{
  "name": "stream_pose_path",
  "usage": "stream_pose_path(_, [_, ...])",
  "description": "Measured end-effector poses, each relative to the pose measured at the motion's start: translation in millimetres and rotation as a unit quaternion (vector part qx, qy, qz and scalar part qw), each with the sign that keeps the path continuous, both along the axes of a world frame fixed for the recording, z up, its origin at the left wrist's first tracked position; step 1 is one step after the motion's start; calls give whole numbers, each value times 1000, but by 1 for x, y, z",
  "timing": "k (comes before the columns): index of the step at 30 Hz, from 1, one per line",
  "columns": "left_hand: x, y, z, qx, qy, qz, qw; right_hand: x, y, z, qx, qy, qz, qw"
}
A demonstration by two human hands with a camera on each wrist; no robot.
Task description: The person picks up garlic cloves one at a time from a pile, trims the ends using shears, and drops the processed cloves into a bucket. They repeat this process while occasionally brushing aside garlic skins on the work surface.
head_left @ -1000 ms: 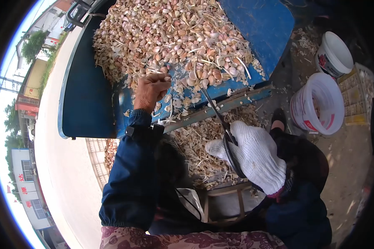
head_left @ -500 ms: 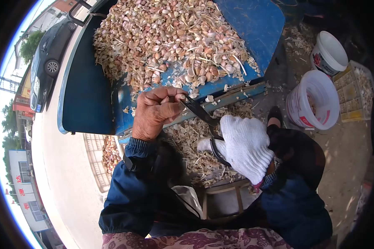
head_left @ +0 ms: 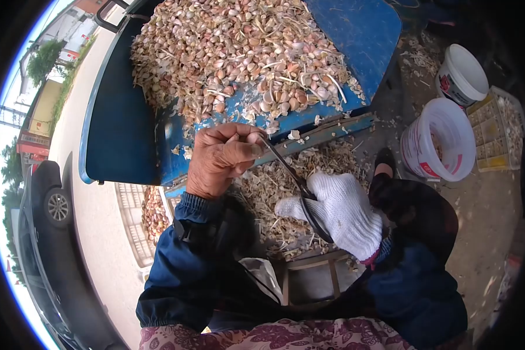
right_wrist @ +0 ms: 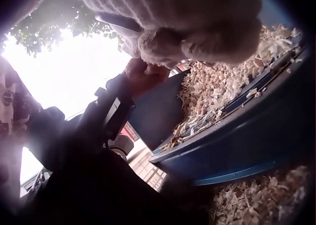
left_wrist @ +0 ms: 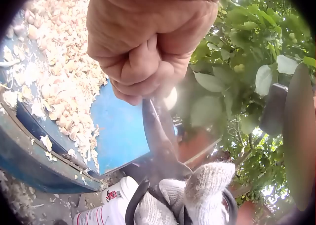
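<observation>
My bare left hand pinches a pale garlic clove between thumb and fingers, most of it hidden by them. Black-handled scissors reach up to it, their blade tips right at the fingertips. Those scissors are held in my right hand, which wears a white knitted glove, with the handle loops around the gloved fingers and thumb. Beyond the left hand, a large heap of garlic cloves with dry stalks lies in a blue metal tray.
Below the tray's front edge lies a pile of husks and stalk bits. Two white buckets stand to the right, beside a yellow crate. At left, a pale crate holds more cloves. A dark car is on the road.
My left hand has come back from the heap's edge towards me, to the scissors' tips. The scissors have turned and their blades now look narrower. The car has moved down the left side.
</observation>
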State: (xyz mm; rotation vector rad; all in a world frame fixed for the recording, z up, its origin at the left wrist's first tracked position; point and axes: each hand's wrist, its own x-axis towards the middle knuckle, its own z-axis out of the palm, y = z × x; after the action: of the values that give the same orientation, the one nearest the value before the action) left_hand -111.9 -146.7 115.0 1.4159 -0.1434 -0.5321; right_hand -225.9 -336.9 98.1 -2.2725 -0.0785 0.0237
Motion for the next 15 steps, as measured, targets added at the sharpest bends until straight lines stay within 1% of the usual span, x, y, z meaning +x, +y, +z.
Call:
stream_pose_path(1, [0,1,0,0,0,1,1000,-1,2,1,32,12,-3,999])
stream_pose_path(2, [0,3,0,-6,1,-7,1000,-2,4,-1,32,12,-2,999])
stream_pose_path(4, [-6,2,-2,-13,1,-13,1000,-2,9,-4,169,-12,-27,985])
stream_pose_path(6, [-25,-7,-13,-9,3,-65,998,6,3,4,213,92,-68,970])
stream_pose_path(7, [-28,-6,-22,-51,4,-84,995,8,-1,-2,297,181,-105,932])
stream_pose_path(8, [-25,-2,-25,-54,4,-82,995,10,-5,-23,220,-26,-33,975])
stream_pose_path(10, [-13,7,-22,-143,157,-76,974,10,1,-20,385,-20,-31,922])
stream_pose_path(11, [-9,7,-28,-203,190,-61,959,10,7,-9,473,113,-77,871])
stream_pose_path(12, [-7,1,-38,-212,237,-9,948,11,14,1,543,247,-123,793])
stream_pose_path(13, [-9,-8,-47,-198,223,2,955,13,26,1,612,257,-127,737])
stream_pose_path(14, [-13,-15,-59,-184,217,14,959,16,32,-8,538,258,-101,796])
stream_pose_path(15, [-10,-15,-60,-214,202,-26,955,15,28,-6,532,221,-62,815])
